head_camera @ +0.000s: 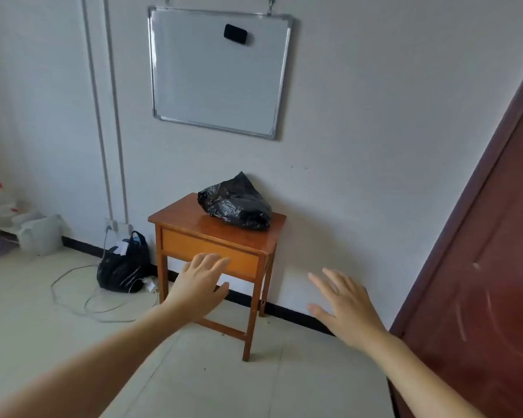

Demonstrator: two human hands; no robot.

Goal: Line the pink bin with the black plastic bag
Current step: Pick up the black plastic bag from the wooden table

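A crumpled black plastic bag (236, 205) lies on the back right part of a small wooden table (181, 220) that stands against the wall. My left hand (201, 283) is stretched out in front of the table's drawer, fingers apart, holding nothing. My right hand (343, 303) is held out to the right of the table, below its top, also spread and empty. Both hands are short of the bag. No pink bin is in view.
A filled black bag (124, 267) sits on the floor left of the table among loose cables (73, 294). A whiteboard (221, 73) hangs above. A dark red door (489, 267) stands at the right. White containers (40, 233) are at far left.
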